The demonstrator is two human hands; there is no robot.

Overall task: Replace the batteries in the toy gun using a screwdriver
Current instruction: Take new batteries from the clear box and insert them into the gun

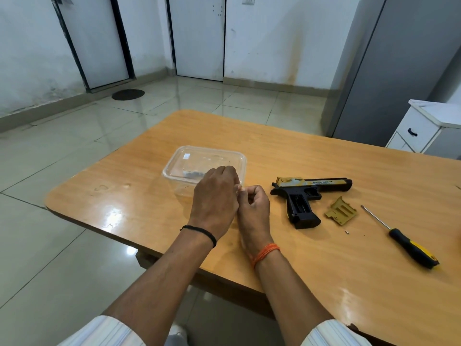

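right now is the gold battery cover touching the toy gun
Apart. The head view shows bare table between the gold battery cover and the toy gun; the cover lies to the right of the grip, with the screwdriver farther right.

Toy gun [310, 189] black-gold; screwdriver [412, 248] black-yellow (steel shaft).

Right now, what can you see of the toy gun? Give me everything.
The toy gun is a pistol shape in what looks like plastic: black frame and grip, gold and cream slide with small lettering. It lies flat on its side on the wooden table, barrel pointing right, grip toward the person. The grip's side is open, showing a dark battery bay; whether cells are inside is unclear. Nothing but the table touches it; both hands are off to its left.
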